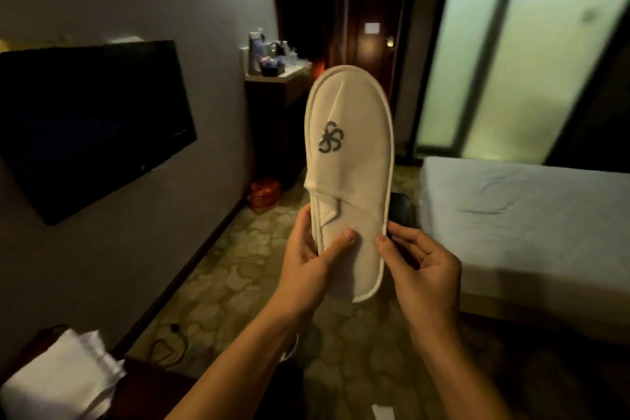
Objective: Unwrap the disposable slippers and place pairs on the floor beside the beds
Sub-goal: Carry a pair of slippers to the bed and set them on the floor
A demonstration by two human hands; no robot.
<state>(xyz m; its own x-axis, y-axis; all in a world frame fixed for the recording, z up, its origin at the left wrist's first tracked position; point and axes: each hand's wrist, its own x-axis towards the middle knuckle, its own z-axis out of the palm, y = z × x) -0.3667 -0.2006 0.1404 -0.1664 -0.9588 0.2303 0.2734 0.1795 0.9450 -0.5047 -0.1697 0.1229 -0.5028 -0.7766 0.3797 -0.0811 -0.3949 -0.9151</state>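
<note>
The person holds a white disposable slipper [349, 164] upright in front of the chest, toe up and the printed emblem facing the camera – a pose that suits checking it or separating a flat-packed pair, since a second sole edge seems to show along the slipper's left side (whether it is truly two slippers stacked cannot be told). No wrapper is visible on it, so the unwrapping looks done for this one.

The left hand [308, 259] grips the heel end of the slipper from the left, thumb pressed flat across the insole and the other fingers [304, 218] curled round the edge behind. The right hand [421, 269] pinches the slipper's right rim between thumb and curled fingers, probably to peel the layers apart or open the folded upper.

Right of the slipper and lower lies a bed [525, 215] with a pale sheet; the patterned carpet floor [238, 283] below the slipper is where the pair should end up, beside that bed. Left of the slipper a dark television [92, 123] hangs on the wall, and behind the slipper a desk [272, 78] carries a kettle and small items. Far down and left of the slipper sits folded white cloth [64, 382]

The likely next step is to split or open the slipper, then lower it to the floor
</note>
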